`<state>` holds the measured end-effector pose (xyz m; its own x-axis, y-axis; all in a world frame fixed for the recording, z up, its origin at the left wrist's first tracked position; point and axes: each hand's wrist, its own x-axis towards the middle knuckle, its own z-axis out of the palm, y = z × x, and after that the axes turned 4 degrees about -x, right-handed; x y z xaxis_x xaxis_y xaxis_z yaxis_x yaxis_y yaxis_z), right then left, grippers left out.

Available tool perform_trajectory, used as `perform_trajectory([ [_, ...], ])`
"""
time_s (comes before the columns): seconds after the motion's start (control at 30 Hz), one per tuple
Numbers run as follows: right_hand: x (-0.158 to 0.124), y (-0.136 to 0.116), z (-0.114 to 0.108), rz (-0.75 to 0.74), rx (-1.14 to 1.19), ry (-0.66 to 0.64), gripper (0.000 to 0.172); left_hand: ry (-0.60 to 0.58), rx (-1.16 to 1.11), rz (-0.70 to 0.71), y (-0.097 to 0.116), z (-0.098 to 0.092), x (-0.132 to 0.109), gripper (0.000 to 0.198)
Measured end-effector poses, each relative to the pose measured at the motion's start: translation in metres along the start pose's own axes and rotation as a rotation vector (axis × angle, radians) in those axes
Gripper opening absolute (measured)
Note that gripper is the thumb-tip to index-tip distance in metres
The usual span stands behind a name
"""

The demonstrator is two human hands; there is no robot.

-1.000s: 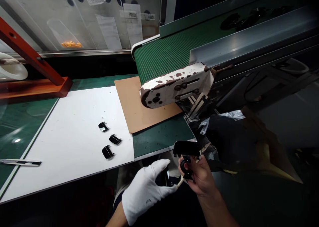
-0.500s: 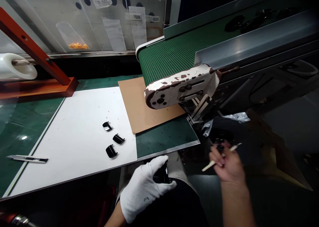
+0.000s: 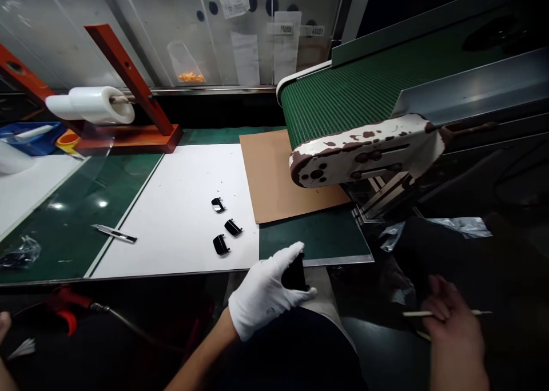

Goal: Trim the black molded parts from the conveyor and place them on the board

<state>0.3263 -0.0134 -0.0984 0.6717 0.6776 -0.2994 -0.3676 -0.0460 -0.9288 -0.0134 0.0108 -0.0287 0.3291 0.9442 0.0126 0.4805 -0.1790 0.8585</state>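
Observation:
My left hand, in a white glove, grips a dark plastic part between thumb and fingers, just below the table's front edge. Out to the right, my right hand is bare and blurred. Its fingers are curled round a slim pale stick-like tool with a thin tip; its exact kind is unclear. On the white sheet left of the conveyor lie three small glossy black parts with little pegs: an upper one, a middle one and a lower one.
A green conveyor overhangs a cardboard sheet. A utility knife lies left, before a film roll on a red stand. Silver plastic film lies right. Another person's hand shows far left, near a red air gun.
The view has swung left. My right hand has moved away to the right and lower; a dark part seen at its fingers before no longer shows there. My left hand keeps its part.

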Motion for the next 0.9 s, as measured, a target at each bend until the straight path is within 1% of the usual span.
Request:
perform_trajectory([
  [0.03, -0.016, 0.004, 0.011, -0.007, -0.001, -0.026, 0.022, 0.004, 0.017, 0.017, 0.0, 0.002, 0.001, 0.078],
  [0.07, -0.035, 0.008, 0.022, -0.005, -0.012, -0.069, 0.026, 0.003, 0.042, 0.038, 0.0, 0.005, 0.002, 0.079],
  [0.13, -0.072, 0.011, 0.046, 0.007, -0.079, -0.207, 0.032, -0.008, 0.105, 0.08, 0.002, 0.009, 0.005, 0.08],
  [0.2, -0.105, 0.009, 0.068, -0.145, -0.345, -0.515, 0.03, -0.037, 0.166, 0.117, 0.005, 0.012, 0.008, 0.079],
  [0.23, -0.118, 0.007, 0.078, -0.252, -0.472, -0.627, 0.027, -0.054, 0.19, 0.131, 0.006, 0.012, 0.009, 0.08],
  [0.27, -0.127, 0.004, 0.086, -0.344, -0.562, -0.678, 0.021, -0.067, 0.209, 0.142, 0.007, 0.012, 0.009, 0.08],
  [0.33, -0.137, -0.002, 0.096, -0.458, -0.633, -0.681, 0.008, -0.069, 0.233, 0.163, 0.009, 0.012, 0.009, 0.082],
  [0.37, -0.138, -0.005, 0.099, -0.48, -0.645, -0.669, 0.007, -0.055, 0.242, 0.177, 0.009, 0.012, 0.008, 0.082],
  [0.43, -0.137, -0.008, 0.1, -0.494, -0.664, -0.659, 0.009, -0.003, 0.249, 0.21, 0.008, 0.011, 0.005, 0.081],
  [0.57, -0.135, -0.009, 0.096, -0.572, -0.661, -0.69, 0.01, 0.085, 0.208, 0.281, 0.008, 0.01, -0.001, 0.086],
  [0.6, -0.136, -0.009, 0.095, -0.57, -0.644, -0.699, 0.01, 0.103, 0.187, 0.293, 0.009, 0.011, -0.002, 0.087],
  [0.63, -0.136, -0.008, 0.095, -0.538, -0.617, -0.697, 0.01, 0.121, 0.161, 0.303, 0.011, 0.011, -0.002, 0.088],
  [0.67, -0.137, -0.007, 0.094, -0.471, -0.575, -0.686, 0.008, 0.138, 0.128, 0.303, 0.013, 0.011, -0.002, 0.089],
  [0.7, -0.138, -0.006, 0.095, -0.372, -0.512, -0.673, 0.008, 0.15, 0.087, 0.289, 0.015, 0.011, -0.002, 0.09],
  [0.8, -0.141, -0.001, 0.099, -0.006, -0.239, -0.626, 0.017, 0.132, -0.079, 0.18, 0.019, 0.011, -0.003, 0.098],
  [0.83, -0.142, 0.0, 0.102, 0.09, -0.163, -0.609, 0.02, 0.119, -0.137, 0.134, 0.019, 0.011, -0.003, 0.101],
  [0.9, -0.144, 0.001, 0.107, 0.188, -0.078, -0.577, 0.022, 0.102, -0.238, 0.066, 0.017, 0.011, -0.004, 0.103],
])
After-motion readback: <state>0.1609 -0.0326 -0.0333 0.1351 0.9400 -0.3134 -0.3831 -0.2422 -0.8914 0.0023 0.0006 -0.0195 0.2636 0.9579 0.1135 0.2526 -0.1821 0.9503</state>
